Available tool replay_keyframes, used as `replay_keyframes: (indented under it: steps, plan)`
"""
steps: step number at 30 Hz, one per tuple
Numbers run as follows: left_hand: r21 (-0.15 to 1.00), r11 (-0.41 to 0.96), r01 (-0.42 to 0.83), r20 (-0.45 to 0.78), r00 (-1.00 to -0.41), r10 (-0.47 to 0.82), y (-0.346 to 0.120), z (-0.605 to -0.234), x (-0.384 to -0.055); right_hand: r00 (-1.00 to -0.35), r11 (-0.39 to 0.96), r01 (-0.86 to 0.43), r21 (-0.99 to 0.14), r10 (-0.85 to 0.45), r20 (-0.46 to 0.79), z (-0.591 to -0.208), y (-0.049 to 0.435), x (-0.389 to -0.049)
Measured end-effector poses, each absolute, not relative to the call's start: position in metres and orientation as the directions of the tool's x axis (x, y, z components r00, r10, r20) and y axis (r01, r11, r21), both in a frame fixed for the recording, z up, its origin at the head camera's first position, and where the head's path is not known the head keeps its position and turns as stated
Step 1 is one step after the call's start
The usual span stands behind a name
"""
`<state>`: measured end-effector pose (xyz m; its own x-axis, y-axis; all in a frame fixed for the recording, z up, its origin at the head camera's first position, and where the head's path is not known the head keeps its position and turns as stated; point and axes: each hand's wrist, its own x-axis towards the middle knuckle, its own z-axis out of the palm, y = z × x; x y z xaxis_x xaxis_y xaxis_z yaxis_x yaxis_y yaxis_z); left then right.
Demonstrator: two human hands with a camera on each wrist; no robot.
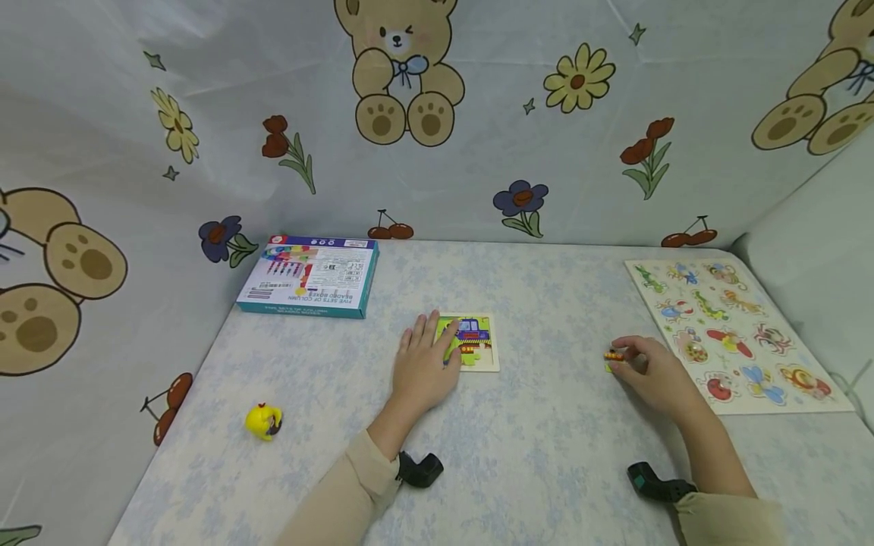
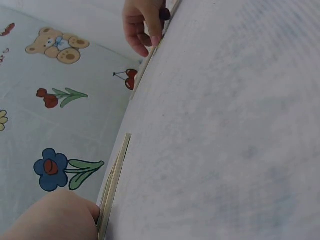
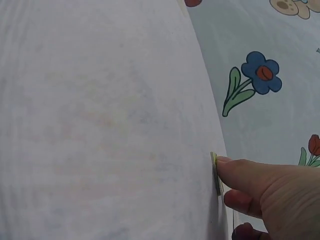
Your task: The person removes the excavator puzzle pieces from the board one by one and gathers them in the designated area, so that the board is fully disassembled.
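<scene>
My left hand (image 1: 425,369) lies with straight, spread fingers across the left part of a small wooden jigsaw board (image 1: 486,362) with a purple vehicle picture. In the left wrist view, the board (image 2: 114,185) shows edge-on beside the left hand (image 2: 57,217). Well to the right, my right hand (image 1: 649,371) pinches a small puzzle piece (image 1: 612,356), coloured orange and green, between thumb and fingers. The right wrist view has the thumb of the right hand (image 3: 270,192) on the piece's thin edge (image 3: 215,170); its picture side is hidden there.
A large peg-puzzle board (image 1: 740,334) with insect and animal pictures lies to the right of the right hand. A flat teal box (image 1: 307,277) sits at the back left, and a small yellow toy duck (image 1: 263,422) stands at the left. A printed curtain (image 1: 492,152) hangs behind the table.
</scene>
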<state>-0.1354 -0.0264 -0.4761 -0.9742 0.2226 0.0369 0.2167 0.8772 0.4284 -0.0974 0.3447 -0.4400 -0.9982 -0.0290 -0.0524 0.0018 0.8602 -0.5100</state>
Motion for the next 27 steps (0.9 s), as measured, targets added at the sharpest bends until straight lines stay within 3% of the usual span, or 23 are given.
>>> replay_keyframes:
  steps: [6,19,27]
  plan:
    - [0.431,0.876,0.216,0.033,-0.974,0.224,-0.027,-0.476,-0.136,-0.999,0.883,-0.026,-0.469,-0.032,-0.005,-0.439,0.344,-0.098]
    - [0.435,0.874,0.216,0.030,-0.974,0.226,-0.027,-0.476,-0.136,-0.984,0.799,-0.178,-0.574,-0.158,0.085,-0.434,0.296,-0.115]
    - [0.439,0.873,0.214,0.023,-0.974,0.227,-0.028,-0.474,-0.135,-0.974,0.793,-0.197,-0.577,-0.225,0.022,-0.437,0.247,-0.131]
